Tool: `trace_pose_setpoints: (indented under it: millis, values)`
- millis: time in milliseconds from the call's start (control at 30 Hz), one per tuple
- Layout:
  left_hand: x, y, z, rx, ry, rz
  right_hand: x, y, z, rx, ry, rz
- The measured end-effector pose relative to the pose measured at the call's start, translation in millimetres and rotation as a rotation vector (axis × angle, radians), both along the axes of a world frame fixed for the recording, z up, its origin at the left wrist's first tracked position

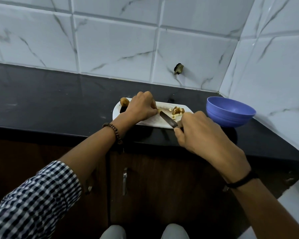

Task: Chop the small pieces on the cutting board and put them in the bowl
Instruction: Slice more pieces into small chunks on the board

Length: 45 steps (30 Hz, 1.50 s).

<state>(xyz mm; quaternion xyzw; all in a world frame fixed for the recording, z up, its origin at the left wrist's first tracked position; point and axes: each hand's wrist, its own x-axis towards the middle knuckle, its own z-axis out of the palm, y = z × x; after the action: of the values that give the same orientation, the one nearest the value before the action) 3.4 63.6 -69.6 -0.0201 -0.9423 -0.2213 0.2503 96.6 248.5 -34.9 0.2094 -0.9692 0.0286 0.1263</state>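
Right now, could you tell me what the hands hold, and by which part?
The right hand grips the knife by its handle; the left hand pinches a small piece, its held part hidden.

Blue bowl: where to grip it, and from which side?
Pinch the near-left rim of the blue bowl from above, straddling the rim. It stands upright and open. The tiled wall seems to crowd its right and far sides, while the side toward the cutting board looks open.
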Motion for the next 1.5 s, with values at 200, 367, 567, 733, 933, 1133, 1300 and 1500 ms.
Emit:
trace_pose_setpoints:
  millis: [200,367,567,733,933,1133,1300,1500]
  values:
    - [2.2,1.3,-1.7,-0.002,0.010,-0.010,-4.9,26.5,14.3,-0.150,-0.059,0.005]
    - [-0.3,-2.4,-3.0,0.010,0.007,-0.029,-5.7,40.0,3.1,-0.217,-0.085,-0.004]
    - [-6.7,-5.5,-7.0,-0.076,-0.037,-0.048,-26.4,50.4,-11.8,-0.272,-0.064,-0.068]
    - [-7.2,-8.6,0.7,-0.124,-0.076,-0.078,-34.8,49.3,-21.3,-0.333,-0.022,-0.072]
    - [-4.9,-19.5,4.9,-0.115,-0.122,-0.062,-34.7,37.4,-24.4,-0.420,0.057,-0.015]
    - [-5.4,-32.3,-1.6,0.029,-0.088,-0.056,-36.1,19.1,-24.9,-0.337,-0.005,-0.058]
    - [0.4,-34.6,5.1,0.111,-0.007,-0.096,-32.3,3.4,-23.7,-0.288,-0.024,-0.029]
    - [5.3,-34.8,7.4,0.175,0.024,-0.100,-33.0,-9.2,-28.7,-0.388,-0.101,0.067]
